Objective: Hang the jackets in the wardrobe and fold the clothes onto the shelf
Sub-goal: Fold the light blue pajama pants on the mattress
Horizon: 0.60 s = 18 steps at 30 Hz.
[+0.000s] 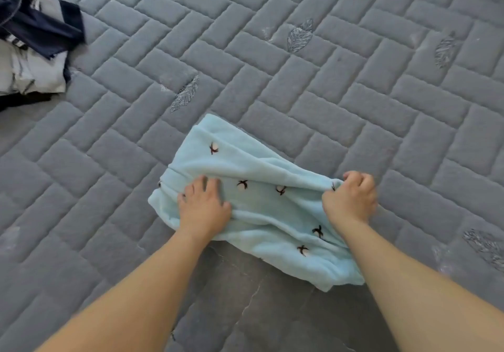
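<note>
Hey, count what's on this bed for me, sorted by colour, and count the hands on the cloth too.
Light blue cloth: 1
Navy and white clothes pile: 1
Hands on the cloth, left hand and right hand: 2
Total: 4

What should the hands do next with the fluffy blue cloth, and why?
Probably fold it over. The right hand pinches one end of the fluffy light-blue cloth, the left hand presses the other end flat on the grey quilted bed cover, and it lies wrinkled.
</note>
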Available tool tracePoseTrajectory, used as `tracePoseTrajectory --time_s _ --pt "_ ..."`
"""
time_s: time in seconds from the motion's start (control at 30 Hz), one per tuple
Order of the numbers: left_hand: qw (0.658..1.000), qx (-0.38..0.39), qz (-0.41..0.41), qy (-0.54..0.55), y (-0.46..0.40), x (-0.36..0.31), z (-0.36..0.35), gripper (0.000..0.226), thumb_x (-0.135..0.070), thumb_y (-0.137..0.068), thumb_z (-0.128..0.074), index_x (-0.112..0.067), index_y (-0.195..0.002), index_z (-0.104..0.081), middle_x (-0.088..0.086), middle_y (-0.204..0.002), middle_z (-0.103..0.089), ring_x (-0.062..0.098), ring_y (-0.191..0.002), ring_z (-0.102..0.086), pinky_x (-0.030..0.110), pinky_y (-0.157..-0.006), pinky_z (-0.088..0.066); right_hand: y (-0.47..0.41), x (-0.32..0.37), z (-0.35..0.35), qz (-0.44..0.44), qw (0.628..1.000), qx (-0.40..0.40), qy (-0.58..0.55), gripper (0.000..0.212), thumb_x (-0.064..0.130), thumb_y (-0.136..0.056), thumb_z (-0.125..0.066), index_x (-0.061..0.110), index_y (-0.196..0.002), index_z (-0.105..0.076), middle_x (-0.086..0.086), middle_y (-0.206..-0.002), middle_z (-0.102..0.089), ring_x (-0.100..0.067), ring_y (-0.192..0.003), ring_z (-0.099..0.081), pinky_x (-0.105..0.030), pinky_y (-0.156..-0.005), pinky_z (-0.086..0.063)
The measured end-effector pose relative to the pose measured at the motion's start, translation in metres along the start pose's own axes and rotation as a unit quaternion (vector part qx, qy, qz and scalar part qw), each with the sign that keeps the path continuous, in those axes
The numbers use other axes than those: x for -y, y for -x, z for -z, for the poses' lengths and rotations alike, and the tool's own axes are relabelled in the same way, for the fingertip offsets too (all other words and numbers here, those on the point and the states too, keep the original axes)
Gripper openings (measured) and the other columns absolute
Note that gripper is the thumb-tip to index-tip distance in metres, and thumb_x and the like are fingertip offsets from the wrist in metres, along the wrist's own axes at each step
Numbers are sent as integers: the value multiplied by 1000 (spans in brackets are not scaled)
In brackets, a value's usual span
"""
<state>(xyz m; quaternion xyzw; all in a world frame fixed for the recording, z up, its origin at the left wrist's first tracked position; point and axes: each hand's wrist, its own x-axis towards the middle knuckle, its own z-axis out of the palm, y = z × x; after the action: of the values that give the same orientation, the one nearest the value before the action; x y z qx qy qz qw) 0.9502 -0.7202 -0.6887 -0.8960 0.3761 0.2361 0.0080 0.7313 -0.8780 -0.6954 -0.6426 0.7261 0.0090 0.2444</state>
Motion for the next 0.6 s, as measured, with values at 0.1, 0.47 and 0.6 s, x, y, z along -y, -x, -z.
tracePoseTrajectory --time_s 0.1,0.47,0.6 --pt "972 -45 174 151 -24 54 17 73 -34 -83 -59 -17 -146 -27 10 -154 -22 34 -140 -21 53 -110 -30 10 64 -21 213 974 48 53 48 19 -85 -56 14 -132 -51 -8 -138 -46 -30 -128 -41 -39 -111 -23" --pt "862 176 128 459 -63 135 5 78 -47 -62 -88 -21 -127 -56 5 -125 -60 25 -113 -61 47 -93 -54 16 293 -139 401 845 254 246 44 50 -95 -46 15 -120 -57 -5 -126 -59 -27 -118 -52 -43 -100 -43" --pt "908 205 80 356 -73 145 12 43 -50 -63 -70 -26 -99 -70 -2 -103 -71 19 -99 -66 46 -90 -55 -9 304 -146 341 915 187 111 12 22 -98 -38 15 -98 -48 -7 -109 -55 -26 -102 -50 -33 -82 -40"
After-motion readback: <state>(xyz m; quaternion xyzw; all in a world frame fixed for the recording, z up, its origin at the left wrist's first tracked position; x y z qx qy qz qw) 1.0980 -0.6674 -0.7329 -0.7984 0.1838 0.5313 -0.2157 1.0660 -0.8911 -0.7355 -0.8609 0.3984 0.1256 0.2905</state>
